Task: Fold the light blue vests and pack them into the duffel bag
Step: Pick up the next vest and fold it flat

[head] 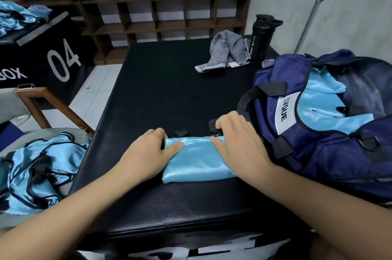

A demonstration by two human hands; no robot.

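The folded vest [197,160], a compact light blue rectangle, lies on the near part of the black padded top [169,89], directly in front of the person. Touching its right end is the navy duffel bag [318,153], unzipped, with more light blue fabric [322,106] showing inside the opening. A black strap end [213,126] from the bag lies just behind the vest's far right corner, under the right fingers. To the left, a heap of unfolded vests [36,174] sits on a wooden chair [48,106], well apart from the folded one. At the far edge of the top are a grey towel [227,51] and a black sport bottle [262,36] just beside it.

Both arms reach forward, 1 hand at each end of the vest. The left hand [148,151] grips the left end, thumb flat on top and fingers curled over the far corner. The right hand [237,143] grips the right end likewise, thumb on the fabric, fingers bent down over the far edge.
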